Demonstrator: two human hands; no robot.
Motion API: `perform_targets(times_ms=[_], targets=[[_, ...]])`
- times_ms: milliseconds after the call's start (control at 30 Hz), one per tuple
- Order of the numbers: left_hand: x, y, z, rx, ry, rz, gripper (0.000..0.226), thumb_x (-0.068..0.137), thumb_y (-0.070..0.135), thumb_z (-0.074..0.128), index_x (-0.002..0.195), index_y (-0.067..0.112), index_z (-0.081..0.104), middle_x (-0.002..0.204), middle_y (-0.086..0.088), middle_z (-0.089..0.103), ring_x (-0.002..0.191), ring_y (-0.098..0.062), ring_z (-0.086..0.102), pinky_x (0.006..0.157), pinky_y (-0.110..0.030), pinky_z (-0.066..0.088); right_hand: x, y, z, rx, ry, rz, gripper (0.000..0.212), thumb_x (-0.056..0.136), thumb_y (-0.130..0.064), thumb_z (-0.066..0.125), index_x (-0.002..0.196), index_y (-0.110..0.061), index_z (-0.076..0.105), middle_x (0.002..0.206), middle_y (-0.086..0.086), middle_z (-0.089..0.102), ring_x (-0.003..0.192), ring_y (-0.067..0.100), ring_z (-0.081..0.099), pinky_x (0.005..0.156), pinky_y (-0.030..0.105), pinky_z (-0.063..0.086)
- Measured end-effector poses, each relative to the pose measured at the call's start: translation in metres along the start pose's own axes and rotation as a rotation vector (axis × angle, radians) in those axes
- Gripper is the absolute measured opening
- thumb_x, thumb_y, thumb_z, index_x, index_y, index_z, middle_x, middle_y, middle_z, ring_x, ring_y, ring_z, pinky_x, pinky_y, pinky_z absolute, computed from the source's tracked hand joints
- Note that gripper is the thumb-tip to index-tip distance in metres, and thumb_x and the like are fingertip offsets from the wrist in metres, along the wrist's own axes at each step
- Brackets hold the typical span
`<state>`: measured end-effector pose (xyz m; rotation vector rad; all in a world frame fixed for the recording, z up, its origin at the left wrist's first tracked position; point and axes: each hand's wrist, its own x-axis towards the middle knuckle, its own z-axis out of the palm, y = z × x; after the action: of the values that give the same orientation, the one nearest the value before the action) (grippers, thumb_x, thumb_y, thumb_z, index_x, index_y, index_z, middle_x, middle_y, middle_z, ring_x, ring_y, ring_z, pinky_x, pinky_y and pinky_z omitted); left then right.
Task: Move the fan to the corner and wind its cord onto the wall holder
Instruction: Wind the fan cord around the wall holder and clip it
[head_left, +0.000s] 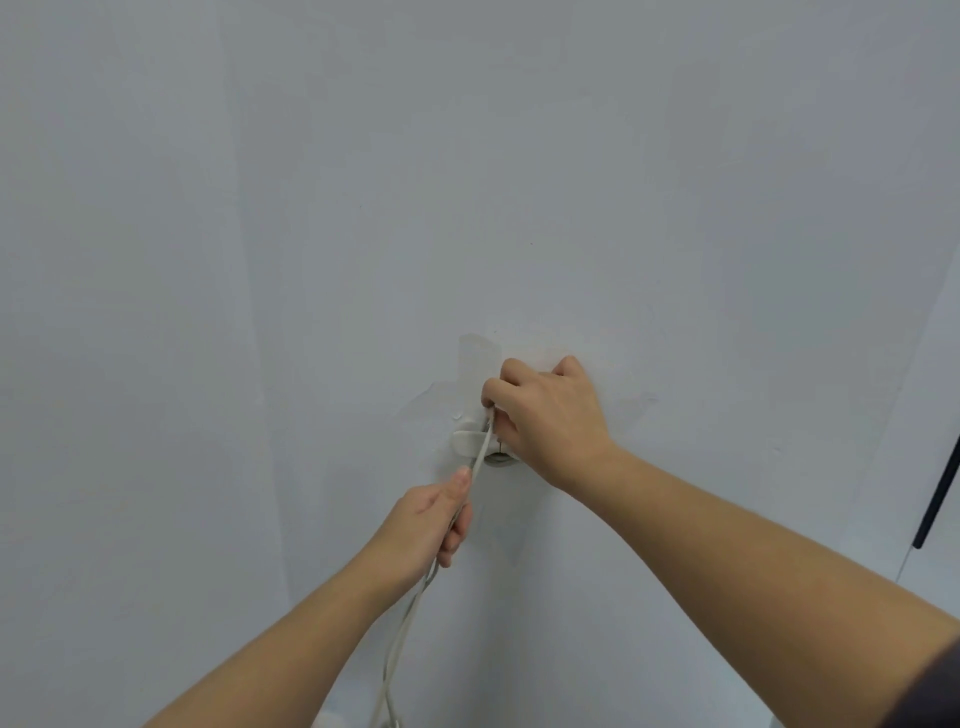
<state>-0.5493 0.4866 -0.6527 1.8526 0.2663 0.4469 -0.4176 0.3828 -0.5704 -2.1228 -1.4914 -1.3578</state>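
The white cord (480, 448) slants up from the gripping left hand (426, 525), just below-left, to the wall holder (464, 440), where the nearer right hand (545, 410) pinches it at the holder

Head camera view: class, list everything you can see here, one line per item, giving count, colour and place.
wall: one, pale grey, fills the view
wall holder: one, white, on the wall at centre
patch: one, whitish, on the wall just above the holder
cord: one, off-white, runs from the holder down past the bottom edge
dark rod: one, black, slanted at the right edge
white object: one, white, bottom edge left of the cord, too cut off to identify
left hand: one, grips the cord below the holder
right hand: one, pinches the cord at the holder
sleeve: one, dark, bottom right corner
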Motion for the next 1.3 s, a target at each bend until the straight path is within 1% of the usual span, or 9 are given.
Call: perform_targets(times_ms=[200,467,567,700,900,1033,1100,1200,1300], targets=[[0.001,-0.002,0.011,-0.035,-0.051,0.008,0.052,0.091,0.055,0.041,0.057,0.016,0.044,0.054,-0.004,0.032,0.049,-0.015,0.026,0.049,-0.026,0.023,-0.001,0.009,-0.005,-0.124,-0.064,-0.153,0.021,0.062,-0.008,0.075,0.067,-0.019,0.057,0.063,0.000,0.049,0.044,0.023,0.045,0.054,0.030,0.026],[0.002,-0.001,0.016,-0.002,-0.015,0.046,0.032,0.100,0.009,0.042,0.070,0.009,0.053,0.056,0.001,0.046,0.052,-0.010,0.040,0.050,-0.013,0.036,0.005,0.018,-0.014,-0.246,-0.166,-0.287,0.036,0.044,0.001,0.079,0.063,-0.020,0.056,0.064,0.001,0.049,0.046,0.021,0.043,0.052,0.029,0.020],[0.004,-0.003,0.020,0.017,0.051,0.060,0.029,0.098,0.010,0.046,0.072,0.011,0.056,0.056,0.003,0.051,0.053,-0.010,0.046,0.051,-0.012,0.038,0.004,0.018,-0.013,-0.244,-0.203,-0.302,0.037,0.040,0.002,0.077,0.061,-0.020,0.056,0.064,0.000,0.049,0.048,0.021,0.044,0.052,0.029,0.021],[0.005,-0.004,0.025,0.023,0.109,0.059,0.026,0.096,0.014,0.050,0.073,0.010,0.061,0.058,0.002,0.058,0.054,-0.013,0.055,0.053,-0.019,0.043,0.000,0.022,-0.009,-0.265,-0.225,-0.332,0.026,0.052,-0.001,0.071,0.063,-0.023,0.061,0.069,-0.002,0.048,0.055,0.019,0.044,0.056,0.029,0.023],[0.002,0.000,0.033,0.101,0.109,0.048,0.022,0.092,0.017,0.057,0.073,0.014,0.067,0.063,0.004,0.068,0.058,-0.007,0.054,0.059,-0.018,0.043,-0.015,0.034,-0.014,-0.173,-0.172,-0.355,0.033,0.067,-0.010,0.069,0.098,-0.022,0.069,0.078,0.000,0.055,0.065,0.021,0.051,0.059,0.030,0.035],[0.003,0.003,0.039,0.115,0.090,0.016,0.020,0.090,0.019,0.059,0.075,0.009,0.069,0.068,0.000,0.069,0.057,-0.013,0.050,0.057,-0.027,0.041,-0.036,0.034,-0.024,0.005,-0.204,-0.202,0.040,0.073,-0.009,0.066,0.111,-0.019,0.065,0.081,0.002,0.056,0.065,0.025,0.054,0.054,0.029,0.036],[0.004,0.006,0.043,0.131,0.087,0.005,0.020,0.091,0.018,0.059,0.076,0.009,0.069,0.067,0.000,0.068,0.058,-0.012,0.053,0.058,-0.024,0.044,-0.046,0.031,-0.031,0.119,-0.274,-0.062,0.031,0.083,-0.012,0.058,0.113,-0.018,0.062,0.090,0.001,0.057,0.074,0.025,0.058,0.053,0.029,0.038],[0.005,0.011,0.047,0.119,0.089,-0.013,0.020,0.092,0.017,0.057,0.076,0.011,0.069,0.065,0.005,0.067,0.056,-0.008,0.057,0.058,-0.022,0.046,-0.051,0.026,-0.034,0.275,-0.321,0.198,0.016,0.094,-0.030,0.047,0.099,-0.022,0.060,0.093,-0.007,0.058,0.081,0.019,0.058,0.062,0.032,0.045],[0.006,0.015,0.049,0.087,0.100,-0.025,0.023,0.092,0.017,0.057,0.072,0.016,0.068,0.062,0.007,0.067,0.057,-0.009,0.059,0.056,-0.024,0.046,-0.051,0.020,-0.037,0.386,-0.343,0.374,0.024,0.090,-0.050,0.050,0.083,-0.027,0.057,0.079,-0.012,0.062,0.073,0.009,0.055,0.061,0.027,0.042]])
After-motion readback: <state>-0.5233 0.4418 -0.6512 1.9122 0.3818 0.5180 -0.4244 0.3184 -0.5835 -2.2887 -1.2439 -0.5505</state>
